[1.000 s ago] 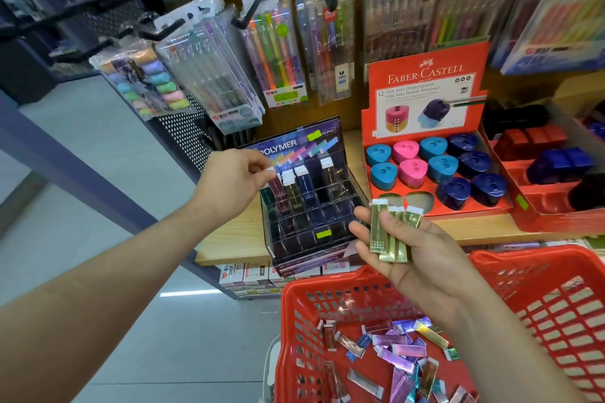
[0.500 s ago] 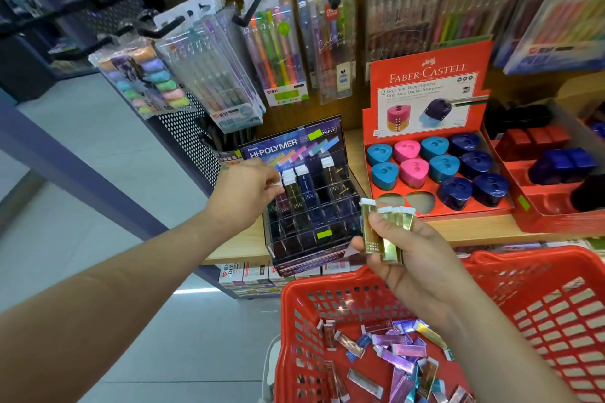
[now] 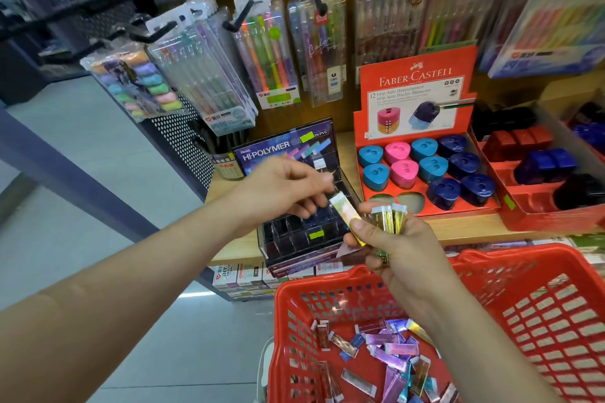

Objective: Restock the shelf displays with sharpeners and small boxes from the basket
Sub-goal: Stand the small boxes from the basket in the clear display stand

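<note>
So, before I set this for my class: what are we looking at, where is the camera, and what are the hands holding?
No machine here: these are a person's two bare hands, filmed by a wide-angle camera worn on the head, looking forward and down. The right hand grips a bundle of small gold foil boxes. The left hand reaches to one tilted gold box at the bundle's edge; blur hides whether it pinches it. On the wooden shelf stand a dark compartmented Hi-Polymer display and a red cardboard Faber-Castell tray of blue and pink plastic sharpeners. Below, a red plastic basket holds more loose foil boxes.
</note>
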Demonstrator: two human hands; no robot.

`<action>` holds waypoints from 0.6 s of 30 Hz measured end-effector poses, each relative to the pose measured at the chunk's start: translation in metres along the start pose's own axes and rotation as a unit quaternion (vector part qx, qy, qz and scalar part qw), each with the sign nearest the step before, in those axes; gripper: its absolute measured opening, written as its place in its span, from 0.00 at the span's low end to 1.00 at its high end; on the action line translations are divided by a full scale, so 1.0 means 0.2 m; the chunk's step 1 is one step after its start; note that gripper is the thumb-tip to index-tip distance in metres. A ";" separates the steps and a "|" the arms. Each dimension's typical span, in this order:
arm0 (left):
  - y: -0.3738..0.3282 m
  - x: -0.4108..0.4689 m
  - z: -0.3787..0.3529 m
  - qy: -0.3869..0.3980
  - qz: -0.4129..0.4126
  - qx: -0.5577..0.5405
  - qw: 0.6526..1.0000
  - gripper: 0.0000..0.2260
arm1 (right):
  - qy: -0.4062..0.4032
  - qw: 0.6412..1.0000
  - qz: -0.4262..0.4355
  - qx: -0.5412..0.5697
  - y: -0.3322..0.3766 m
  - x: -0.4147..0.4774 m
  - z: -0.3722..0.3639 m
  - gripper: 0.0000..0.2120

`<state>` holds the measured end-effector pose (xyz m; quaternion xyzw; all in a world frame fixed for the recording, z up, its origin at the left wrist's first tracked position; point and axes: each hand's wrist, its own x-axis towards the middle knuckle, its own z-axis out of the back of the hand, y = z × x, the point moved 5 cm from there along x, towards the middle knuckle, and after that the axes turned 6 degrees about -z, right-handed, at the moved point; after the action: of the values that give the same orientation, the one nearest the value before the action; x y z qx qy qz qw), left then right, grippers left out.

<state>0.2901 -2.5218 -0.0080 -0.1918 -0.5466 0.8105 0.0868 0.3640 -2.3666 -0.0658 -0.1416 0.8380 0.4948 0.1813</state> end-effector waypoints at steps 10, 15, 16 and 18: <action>-0.04 0.00 0.21 -0.166 -0.058 0.102 0.979 0.02 | 0.036 0.992 -0.061 0.106 0.01 -0.01 0.01 0.14; 0.04 0.00 0.34 -0.238 -0.080 0.313 0.916 0.02 | 0.069 0.977 -0.087 0.184 0.02 0.00 0.03 0.14; 0.06 0.00 0.33 -0.231 -0.082 0.334 0.910 0.03 | 0.071 0.976 -0.091 0.183 0.01 0.00 0.02 0.13; 0.08 0.01 0.32 -0.221 -0.090 0.363 0.901 0.04 | 0.076 0.976 -0.100 0.176 0.01 -0.01 0.01 0.12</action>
<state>0.2636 -2.5816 -0.0030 0.0874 -0.2346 0.9630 0.0998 0.3648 -2.3635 -0.0642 -0.2276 0.9051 0.3063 0.1873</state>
